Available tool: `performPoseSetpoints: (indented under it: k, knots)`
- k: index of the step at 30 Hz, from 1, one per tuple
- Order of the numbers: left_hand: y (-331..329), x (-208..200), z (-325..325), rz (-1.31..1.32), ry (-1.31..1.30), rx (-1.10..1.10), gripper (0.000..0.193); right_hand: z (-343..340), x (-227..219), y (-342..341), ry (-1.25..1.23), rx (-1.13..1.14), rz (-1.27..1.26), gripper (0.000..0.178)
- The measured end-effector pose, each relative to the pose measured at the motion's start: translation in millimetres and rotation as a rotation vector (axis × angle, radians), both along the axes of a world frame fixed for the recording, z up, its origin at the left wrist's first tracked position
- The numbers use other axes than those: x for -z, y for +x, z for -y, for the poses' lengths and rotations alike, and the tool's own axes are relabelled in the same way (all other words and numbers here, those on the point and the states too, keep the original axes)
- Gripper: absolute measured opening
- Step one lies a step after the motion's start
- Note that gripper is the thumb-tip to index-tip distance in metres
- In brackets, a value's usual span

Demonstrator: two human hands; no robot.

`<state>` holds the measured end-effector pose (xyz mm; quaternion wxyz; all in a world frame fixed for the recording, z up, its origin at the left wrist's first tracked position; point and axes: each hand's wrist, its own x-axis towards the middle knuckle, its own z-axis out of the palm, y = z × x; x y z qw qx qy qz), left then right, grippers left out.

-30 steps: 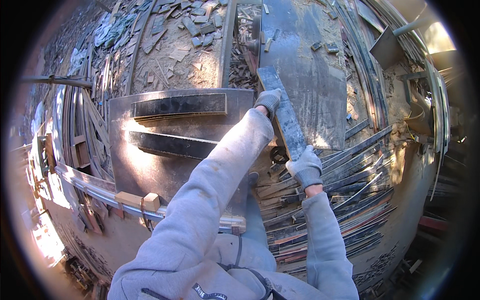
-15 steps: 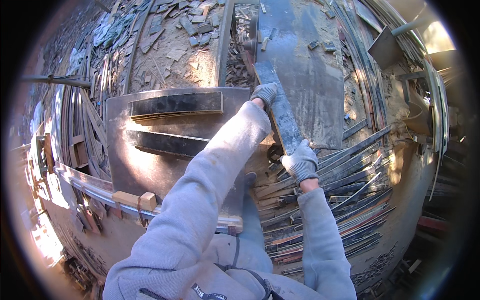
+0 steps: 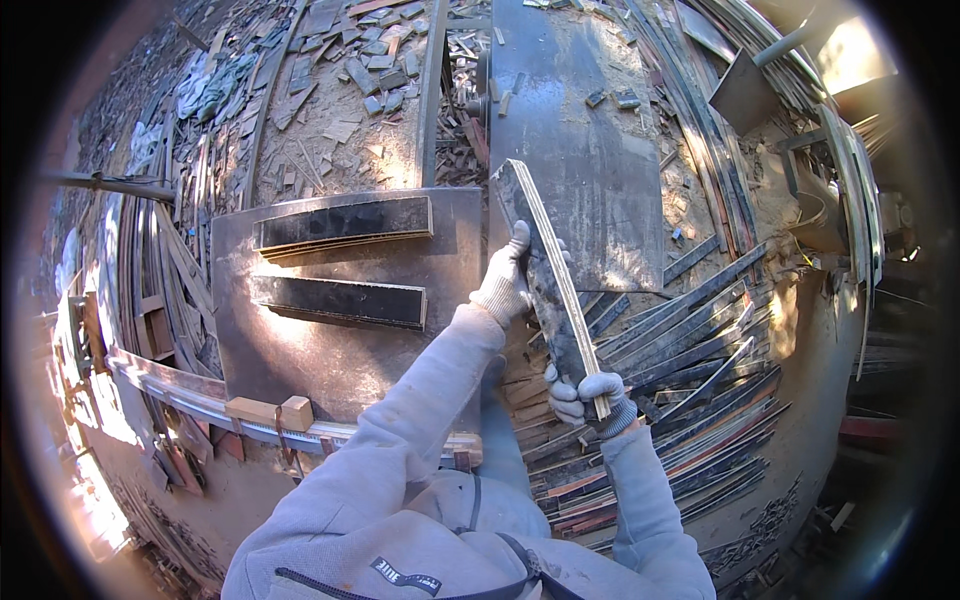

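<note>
A long plywood board with a dark, worn face and a pale layered edge slants between my gloved hands, its edge turned upward. My left hand is closed around its upper part from the left side. Near the board's lower end, my right hand grips it, fingers on one side and thumb over the edge. To the left, two stacks of black-faced plywood strips, one farther away and one nearer, lie side by side on a brown metal tabletop.
Beyond the board stretches a grey metal tabletop with a few small offcuts. Wood scraps litter the ground at the back. Long strips are piled at the right. A metal rail with a wooden block runs along the near table edge.
The board has come nearer to me and been turned from its broad face onto its edge. My right hand has dropped lower; my left hand has shifted nearer and now shows its glove's back and thumb.
</note>
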<state>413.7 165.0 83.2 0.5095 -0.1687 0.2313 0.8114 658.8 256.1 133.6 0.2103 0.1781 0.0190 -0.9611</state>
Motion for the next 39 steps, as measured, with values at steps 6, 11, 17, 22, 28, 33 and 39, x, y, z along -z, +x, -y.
performPoseSetpoints:
  k: [6, 11, 17, 22, 28, 33, 39]
  knots:
    - [-20, 41, -47, 0.075, -0.641, 0.104, 0.043, -15, -18, -18, 1.257, -0.232, 0.207, 0.081]
    - [-33, 51, -61, -0.094, -0.861, 0.197, 0.078, -3, -15, -45, 2.205, -0.704, 0.354, 0.09]
    - [-57, 37, -69, -0.112, -1.001, 0.246, 0.069, -5, -13, -80, 2.129, -0.885, 0.507, 0.077]
    - [-70, 40, -77, -0.156, -0.985, 0.214, 0.067, -9, -15, -95, 2.216, -0.878, 0.479, 0.068]
    - [-81, 51, -88, -0.15, -0.997, 0.166, 0.063, -19, -13, -105, 2.211, -0.901, 0.46, 0.071]
    - [-85, 56, -93, -0.119, -0.988, 0.108, 0.062, -24, -14, -108, 2.249, -0.875, 0.427, 0.072]
    - [-88, 44, -92, -0.145, -1.001, 0.106, 0.061, -28, -13, -115, 2.243, -0.933, 0.443, 0.072]
